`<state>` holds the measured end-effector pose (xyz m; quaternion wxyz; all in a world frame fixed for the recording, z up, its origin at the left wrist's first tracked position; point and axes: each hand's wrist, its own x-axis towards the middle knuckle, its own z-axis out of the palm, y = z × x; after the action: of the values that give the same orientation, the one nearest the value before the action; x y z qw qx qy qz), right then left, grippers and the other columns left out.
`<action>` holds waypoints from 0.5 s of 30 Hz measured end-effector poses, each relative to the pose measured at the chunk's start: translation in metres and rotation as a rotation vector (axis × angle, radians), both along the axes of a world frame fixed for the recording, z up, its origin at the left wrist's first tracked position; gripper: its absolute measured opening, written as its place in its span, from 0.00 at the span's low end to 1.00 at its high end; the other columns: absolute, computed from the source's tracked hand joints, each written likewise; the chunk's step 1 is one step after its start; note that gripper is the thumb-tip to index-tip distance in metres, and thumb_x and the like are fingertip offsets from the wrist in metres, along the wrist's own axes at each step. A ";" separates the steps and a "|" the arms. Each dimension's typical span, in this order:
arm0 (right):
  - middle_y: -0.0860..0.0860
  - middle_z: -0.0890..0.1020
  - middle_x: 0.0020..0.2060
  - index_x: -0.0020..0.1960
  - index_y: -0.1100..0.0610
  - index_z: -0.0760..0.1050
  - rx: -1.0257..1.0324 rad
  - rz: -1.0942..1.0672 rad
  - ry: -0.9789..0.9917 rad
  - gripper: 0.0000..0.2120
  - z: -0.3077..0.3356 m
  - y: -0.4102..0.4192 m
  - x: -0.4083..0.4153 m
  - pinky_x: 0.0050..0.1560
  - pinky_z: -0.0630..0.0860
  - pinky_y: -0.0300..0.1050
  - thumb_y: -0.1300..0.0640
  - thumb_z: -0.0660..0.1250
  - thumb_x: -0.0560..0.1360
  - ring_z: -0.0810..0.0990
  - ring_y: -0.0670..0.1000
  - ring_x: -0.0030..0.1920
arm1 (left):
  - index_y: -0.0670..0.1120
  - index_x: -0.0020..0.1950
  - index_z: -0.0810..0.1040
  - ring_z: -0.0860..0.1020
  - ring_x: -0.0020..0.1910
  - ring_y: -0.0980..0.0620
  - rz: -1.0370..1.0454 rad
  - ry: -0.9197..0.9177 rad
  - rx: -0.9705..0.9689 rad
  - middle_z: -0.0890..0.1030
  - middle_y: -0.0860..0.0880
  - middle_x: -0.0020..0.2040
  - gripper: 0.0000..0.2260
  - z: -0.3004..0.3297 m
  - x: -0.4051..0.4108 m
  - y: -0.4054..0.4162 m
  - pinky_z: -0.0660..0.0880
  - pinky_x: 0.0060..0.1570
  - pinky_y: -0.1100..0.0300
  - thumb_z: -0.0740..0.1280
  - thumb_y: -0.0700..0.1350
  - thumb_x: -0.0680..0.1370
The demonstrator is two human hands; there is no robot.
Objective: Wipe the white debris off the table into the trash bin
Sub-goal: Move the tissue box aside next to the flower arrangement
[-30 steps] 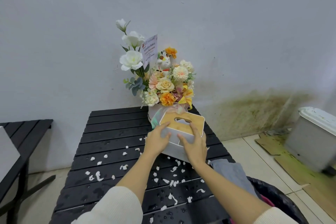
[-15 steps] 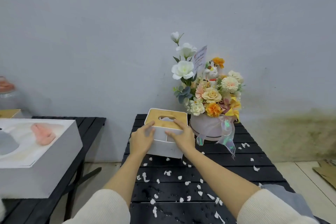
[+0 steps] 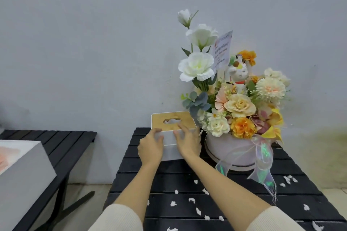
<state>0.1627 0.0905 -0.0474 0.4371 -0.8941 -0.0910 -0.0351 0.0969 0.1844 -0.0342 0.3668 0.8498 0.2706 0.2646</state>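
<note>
A white tissue box [image 3: 172,149] with a wooden lid stands at the far left corner of the black slatted table [image 3: 169,180]. My left hand [image 3: 151,149] grips its near left side. My right hand [image 3: 187,141] holds its near right side, fingers reaching onto the lid. Several small white debris bits [image 3: 191,200] lie scattered over the table's near half, and more lie at the right [image 3: 289,179]. No trash bin is in view.
A flower arrangement [image 3: 234,99] in a round white box with an iridescent ribbon stands right of the tissue box, close to my right hand. A second black table [image 3: 62,142] at left carries a large white box [image 3: 24,170]. A grey wall is behind.
Both hands carried the tissue box from in front of the flowers over to the table's far left corner. My view turned left, and the bin and grey cloth left the frame.
</note>
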 end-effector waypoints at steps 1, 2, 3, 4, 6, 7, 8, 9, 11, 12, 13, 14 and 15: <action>0.57 0.50 0.76 0.70 0.38 0.62 -0.020 0.003 0.000 0.21 -0.005 0.002 0.002 0.70 0.61 0.64 0.43 0.58 0.78 0.55 0.62 0.74 | 0.50 0.59 0.77 0.79 0.50 0.42 -0.003 0.000 0.016 0.82 0.42 0.50 0.11 0.000 0.006 0.000 0.74 0.46 0.52 0.64 0.47 0.77; 0.56 0.46 0.77 0.71 0.37 0.58 -0.042 0.014 0.002 0.22 -0.009 0.003 0.003 0.71 0.57 0.65 0.41 0.56 0.78 0.51 0.62 0.75 | 0.49 0.59 0.77 0.79 0.51 0.42 -0.008 0.006 0.032 0.82 0.42 0.50 0.11 0.001 0.012 0.001 0.74 0.46 0.53 0.63 0.47 0.77; 0.56 0.43 0.77 0.72 0.35 0.55 -0.060 0.034 0.010 0.24 -0.011 0.003 0.005 0.72 0.52 0.66 0.38 0.54 0.77 0.47 0.61 0.76 | 0.49 0.60 0.76 0.78 0.51 0.41 -0.017 0.022 0.050 0.82 0.42 0.51 0.12 0.002 0.017 0.001 0.73 0.46 0.53 0.62 0.48 0.78; 0.56 0.41 0.77 0.72 0.33 0.53 -0.061 0.063 0.025 0.25 -0.011 0.003 0.007 0.73 0.48 0.66 0.35 0.53 0.76 0.45 0.61 0.76 | 0.48 0.62 0.75 0.78 0.53 0.40 -0.028 0.045 0.070 0.81 0.41 0.52 0.13 0.002 0.021 0.001 0.73 0.46 0.52 0.61 0.49 0.79; 0.56 0.39 0.77 0.71 0.31 0.49 0.015 0.127 0.077 0.26 -0.006 -0.001 0.013 0.74 0.43 0.64 0.33 0.51 0.75 0.40 0.60 0.76 | 0.49 0.67 0.70 0.76 0.57 0.39 -0.070 0.116 0.109 0.78 0.40 0.58 0.16 0.001 0.028 -0.001 0.72 0.51 0.50 0.57 0.50 0.80; 0.56 0.39 0.77 0.72 0.32 0.48 0.073 0.154 0.107 0.27 -0.002 -0.003 0.017 0.75 0.43 0.64 0.33 0.51 0.75 0.39 0.60 0.77 | 0.50 0.70 0.67 0.74 0.60 0.39 -0.104 0.168 0.121 0.76 0.41 0.62 0.18 0.000 0.030 -0.001 0.71 0.54 0.49 0.56 0.51 0.80; 0.56 0.40 0.77 0.73 0.33 0.47 0.119 0.175 0.132 0.27 0.002 -0.007 0.018 0.75 0.43 0.64 0.34 0.51 0.76 0.39 0.59 0.77 | 0.51 0.73 0.61 0.72 0.63 0.39 -0.142 0.233 0.120 0.71 0.40 0.67 0.21 -0.002 0.031 0.000 0.70 0.58 0.48 0.55 0.52 0.80; 0.56 0.41 0.77 0.73 0.35 0.47 0.148 0.191 0.148 0.27 0.006 -0.010 0.018 0.75 0.44 0.63 0.35 0.50 0.77 0.40 0.59 0.77 | 0.52 0.75 0.55 0.69 0.66 0.37 -0.176 0.302 0.098 0.65 0.40 0.71 0.23 -0.003 0.031 0.000 0.68 0.61 0.46 0.54 0.53 0.80; 0.53 0.47 0.78 0.75 0.39 0.48 0.173 0.217 0.144 0.27 0.013 -0.016 0.012 0.76 0.46 0.61 0.39 0.51 0.79 0.45 0.58 0.77 | 0.55 0.76 0.45 0.62 0.70 0.33 -0.201 0.385 0.035 0.53 0.37 0.75 0.27 -0.001 0.029 0.001 0.64 0.65 0.42 0.52 0.54 0.80; 0.53 0.51 0.78 0.76 0.42 0.49 0.163 0.226 0.135 0.26 0.016 -0.020 0.007 0.76 0.48 0.59 0.41 0.51 0.79 0.48 0.57 0.77 | 0.56 0.76 0.43 0.60 0.71 0.31 -0.197 0.387 0.025 0.49 0.37 0.76 0.27 0.002 0.025 -0.001 0.64 0.66 0.41 0.52 0.54 0.81; 0.52 0.52 0.77 0.76 0.44 0.49 0.133 0.221 0.134 0.27 0.016 -0.026 -0.001 0.76 0.50 0.58 0.43 0.52 0.80 0.50 0.56 0.77 | 0.55 0.76 0.42 0.60 0.71 0.31 -0.195 0.369 0.028 0.48 0.37 0.76 0.27 0.005 0.020 -0.004 0.65 0.66 0.40 0.52 0.53 0.81; 0.53 0.53 0.77 0.76 0.46 0.50 0.096 0.201 0.143 0.27 0.016 -0.034 -0.011 0.76 0.51 0.58 0.44 0.52 0.80 0.51 0.56 0.77 | 0.55 0.76 0.43 0.61 0.70 0.32 -0.203 0.339 0.035 0.50 0.37 0.76 0.27 0.008 0.011 -0.010 0.66 0.65 0.40 0.52 0.52 0.81; 0.54 0.52 0.77 0.76 0.48 0.52 0.065 0.174 0.158 0.26 0.015 -0.043 -0.022 0.75 0.52 0.58 0.45 0.53 0.80 0.50 0.56 0.77 | 0.53 0.77 0.44 0.63 0.69 0.33 -0.224 0.307 0.040 0.53 0.37 0.76 0.27 0.010 0.001 -0.017 0.67 0.64 0.41 0.52 0.51 0.81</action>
<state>0.1405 0.0475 -0.0324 0.4732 -0.8681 -0.1324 0.0708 0.0981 0.1675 -0.0239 0.3313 0.9122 0.2217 0.0946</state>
